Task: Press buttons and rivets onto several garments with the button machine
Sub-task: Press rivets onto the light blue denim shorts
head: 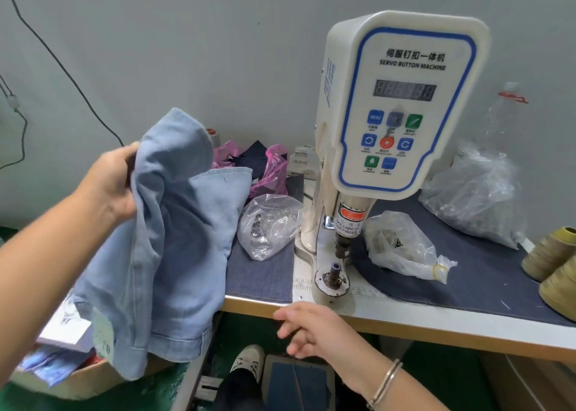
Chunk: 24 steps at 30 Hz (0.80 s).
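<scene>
Left hand (pixel 109 186): raised at the left, grip closed on a bunched fold of a light blue denim garment (pixel 168 242), which hangs down past the bench (pixel 436 323) edge over a cardboard box (pixel 78 382) on the floor.

Right hand (pixel 308 329): low, just in front of the bench edge, fingers spread and relaxed, holding nothing.

Servo button machine (pixel 396 105): white, upright on the bench, blue-bordered control panel facing the wearer; lower die (pixel 333 278) bare beneath the punch.

Clear bag of metal fasteners (pixel 268 223): left of the machine, beside the hanging garment. Second clear bag (pixel 402 245): right of the die, contents probably rivets, too blurred to confirm.

Larger clear bag (pixel 473 192): far right, near two thread cones (pixel 554 261).

Foot pedal (pixel 299 382): below the bench, beside a shoe (pixel 249 360).
</scene>
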Each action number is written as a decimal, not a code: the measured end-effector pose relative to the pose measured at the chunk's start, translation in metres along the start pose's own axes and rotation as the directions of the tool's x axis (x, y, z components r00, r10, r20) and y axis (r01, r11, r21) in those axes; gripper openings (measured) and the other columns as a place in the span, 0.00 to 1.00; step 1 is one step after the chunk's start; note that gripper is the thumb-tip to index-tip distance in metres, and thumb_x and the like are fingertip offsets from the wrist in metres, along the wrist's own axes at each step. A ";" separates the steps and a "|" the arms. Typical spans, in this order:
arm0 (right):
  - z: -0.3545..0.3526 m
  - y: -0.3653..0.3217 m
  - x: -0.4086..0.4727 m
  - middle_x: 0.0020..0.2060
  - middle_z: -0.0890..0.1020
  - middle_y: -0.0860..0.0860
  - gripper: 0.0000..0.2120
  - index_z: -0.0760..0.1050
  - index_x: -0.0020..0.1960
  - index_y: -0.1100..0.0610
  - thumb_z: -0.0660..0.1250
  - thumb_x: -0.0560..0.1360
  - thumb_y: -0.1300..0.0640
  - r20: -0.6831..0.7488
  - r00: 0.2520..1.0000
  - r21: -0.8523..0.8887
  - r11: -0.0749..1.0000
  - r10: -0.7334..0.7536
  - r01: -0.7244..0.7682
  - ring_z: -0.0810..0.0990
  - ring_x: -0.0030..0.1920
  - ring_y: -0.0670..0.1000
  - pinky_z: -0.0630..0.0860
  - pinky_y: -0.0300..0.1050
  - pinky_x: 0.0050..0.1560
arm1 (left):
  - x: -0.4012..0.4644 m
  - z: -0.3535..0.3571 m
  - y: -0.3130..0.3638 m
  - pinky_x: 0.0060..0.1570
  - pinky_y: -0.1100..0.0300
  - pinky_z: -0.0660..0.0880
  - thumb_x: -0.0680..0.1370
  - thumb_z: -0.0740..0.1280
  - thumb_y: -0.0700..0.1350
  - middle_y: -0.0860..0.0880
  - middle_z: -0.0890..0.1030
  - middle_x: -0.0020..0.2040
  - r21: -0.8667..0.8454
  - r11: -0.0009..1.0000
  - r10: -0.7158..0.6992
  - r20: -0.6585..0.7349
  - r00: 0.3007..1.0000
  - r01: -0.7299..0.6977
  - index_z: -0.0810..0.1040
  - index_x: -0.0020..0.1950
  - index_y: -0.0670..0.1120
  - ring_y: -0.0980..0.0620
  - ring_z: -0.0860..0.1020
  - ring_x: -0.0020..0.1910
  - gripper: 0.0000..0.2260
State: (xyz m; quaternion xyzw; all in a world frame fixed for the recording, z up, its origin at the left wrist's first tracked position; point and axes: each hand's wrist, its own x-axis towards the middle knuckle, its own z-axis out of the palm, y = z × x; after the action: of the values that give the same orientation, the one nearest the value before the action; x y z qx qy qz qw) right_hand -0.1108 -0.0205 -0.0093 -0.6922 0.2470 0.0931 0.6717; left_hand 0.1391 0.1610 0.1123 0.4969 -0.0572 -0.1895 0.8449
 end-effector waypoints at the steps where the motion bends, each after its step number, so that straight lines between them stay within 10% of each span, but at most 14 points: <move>1: 0.003 -0.005 0.003 0.48 0.81 0.50 0.08 0.77 0.56 0.51 0.62 0.79 0.55 0.000 0.999 -0.033 0.999 -0.040 0.040 0.79 0.38 0.45 0.78 0.38 0.44 | -0.006 0.006 0.007 0.43 0.63 0.80 0.74 0.64 0.43 0.49 0.82 0.38 0.003 1.000 0.001 0.089 0.996 -0.001 0.83 0.39 0.44 0.55 0.82 0.41 0.09; 4: 0.019 -0.021 0.021 0.60 0.75 0.43 0.15 0.70 0.62 0.41 0.66 0.76 0.49 -0.003 0.978 -0.104 0.972 -0.211 0.209 0.77 0.55 0.44 0.76 0.42 0.57 | -0.027 0.030 0.020 0.48 0.60 0.80 0.79 0.58 0.44 0.46 0.84 0.46 -0.081 0.997 0.011 0.318 0.948 0.016 0.82 0.50 0.41 0.51 0.83 0.48 0.14; 7: 0.043 -0.034 0.046 0.69 0.62 0.39 0.42 0.51 0.76 0.45 0.73 0.71 0.50 0.019 0.941 -0.095 0.936 -0.339 0.339 0.64 0.68 0.42 0.66 0.38 0.63 | -0.047 0.055 0.022 0.58 0.51 0.77 0.77 0.58 0.36 0.33 0.81 0.53 -0.215 0.969 0.031 0.586 0.810 0.119 0.78 0.57 0.31 0.40 0.81 0.55 0.14; 10: 0.052 -0.045 0.064 0.74 0.60 0.46 0.54 0.38 0.77 0.45 0.76 0.68 0.53 -0.030 0.962 0.127 0.953 -0.272 0.274 0.62 0.71 0.49 0.67 0.39 0.60 | -0.051 0.065 0.034 0.56 0.58 0.76 0.66 0.70 0.39 0.40 0.82 0.45 -0.180 0.966 0.252 0.473 0.844 -0.187 0.79 0.50 0.36 0.46 0.82 0.49 0.14; 14: 0.055 -0.047 0.074 0.61 0.78 0.55 0.35 0.59 0.72 0.52 0.73 0.71 0.53 0.008 0.996 0.365 0.928 -0.091 0.082 0.79 0.59 0.55 0.78 0.45 0.53 | -0.045 0.060 0.050 0.62 0.61 0.71 0.42 0.80 0.58 0.49 0.77 0.47 0.100 0.867 0.459 0.223 0.860 -0.488 0.71 0.54 0.44 0.54 0.76 0.54 0.44; 17: 0.061 -0.050 0.067 0.47 0.83 0.55 0.11 0.77 0.57 0.58 0.67 0.76 0.56 0.091 0.987 0.364 0.927 -0.132 0.090 0.82 0.44 0.50 0.80 0.42 0.43 | -0.038 0.052 0.050 0.57 0.67 0.73 0.41 0.74 0.56 0.53 0.82 0.47 0.141 0.846 0.492 0.163 0.855 -0.513 0.70 0.57 0.44 0.61 0.79 0.51 0.46; 20: 0.051 -0.055 0.055 0.44 0.83 0.54 0.07 0.80 0.51 0.59 0.65 0.77 0.59 0.055 0.953 0.464 0.853 -0.299 0.240 0.81 0.42 0.48 0.78 0.40 0.43 | -0.034 0.037 0.053 0.68 0.58 0.67 0.47 0.77 0.55 0.42 0.70 0.64 0.117 0.891 0.417 0.167 0.893 -0.438 0.63 0.72 0.37 0.50 0.72 0.65 0.57; 24: 0.029 -0.069 0.026 0.48 0.82 0.60 0.15 0.78 0.54 0.64 0.67 0.72 0.57 0.039 0.880 0.717 0.626 -0.473 0.305 0.81 0.48 0.55 0.77 0.49 0.55 | -0.019 0.010 0.057 0.57 0.66 0.74 0.69 0.60 0.46 0.51 0.80 0.52 0.025 0.956 0.287 0.127 0.949 -0.292 0.71 0.63 0.43 0.59 0.80 0.51 0.22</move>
State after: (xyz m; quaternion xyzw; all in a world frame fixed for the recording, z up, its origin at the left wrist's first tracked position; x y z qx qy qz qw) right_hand -0.0500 0.0001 0.0374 -0.4116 0.0297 -0.0772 0.9076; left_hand 0.1336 0.1852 0.1683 0.4888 -0.1853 -0.0923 0.8475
